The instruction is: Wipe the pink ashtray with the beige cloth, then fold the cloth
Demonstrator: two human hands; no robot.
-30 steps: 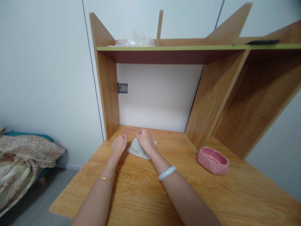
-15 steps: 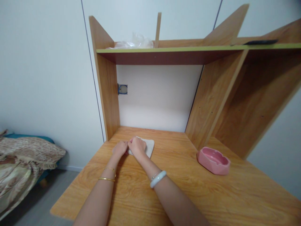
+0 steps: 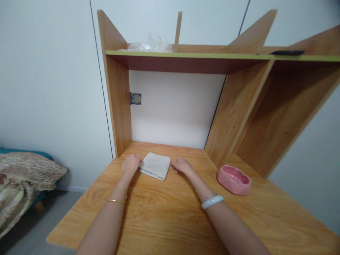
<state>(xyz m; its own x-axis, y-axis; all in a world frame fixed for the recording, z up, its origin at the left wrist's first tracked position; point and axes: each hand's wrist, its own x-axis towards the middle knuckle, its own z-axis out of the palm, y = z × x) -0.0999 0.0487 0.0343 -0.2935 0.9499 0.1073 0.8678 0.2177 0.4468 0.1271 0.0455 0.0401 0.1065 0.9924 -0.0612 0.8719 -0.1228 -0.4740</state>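
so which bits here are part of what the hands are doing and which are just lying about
In hand:
- folded white cloth
- left hand, touching its left edge
- right hand, just beside its right edge

Lying about:
- pink dish
- clear plastic bag on the shelf
- dark flat object

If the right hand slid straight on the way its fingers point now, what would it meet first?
The right hand lies flat on the desk, fingertips aimed left at the folded white cloth. It would likely meet the cloth's right edge first; a small gap seems to remain.
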